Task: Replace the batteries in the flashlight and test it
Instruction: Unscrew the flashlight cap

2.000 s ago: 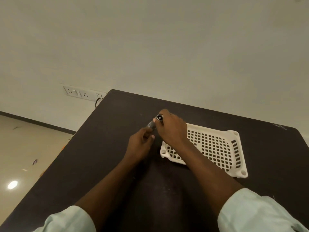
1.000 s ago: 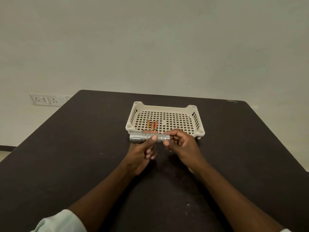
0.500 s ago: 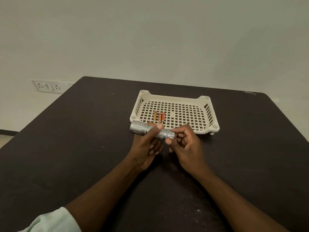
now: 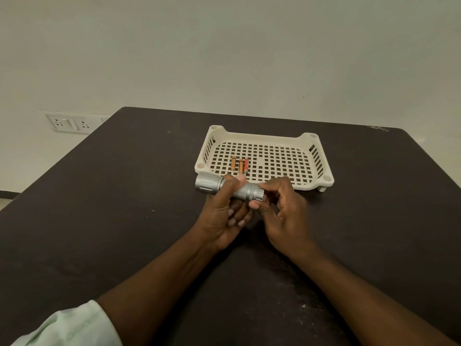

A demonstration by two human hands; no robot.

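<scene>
With the left hand point(image 4: 222, 211) gripping the knurled silver metal flashlight point(image 4: 228, 189) steady, the right hand point(image 4: 282, 208), pinching its tail cap point(image 4: 258, 193), should twist squarely.

Three batteries point(image 4: 240, 165), one flashlight point(image 4: 228, 188), one tray point(image 4: 313, 186), one table point(image 4: 99, 208), two hands point(image 4: 222, 216).

flashlight point(image 4: 249, 190) now level before the tray point(image 4: 321, 156), formerly behind hands

Silver flashlight point(image 4: 209, 184), cream grid-holed tray point(image 4: 314, 186), orange batteries point(image 4: 240, 165) — all on a near-black table point(image 4: 119, 201).
</scene>
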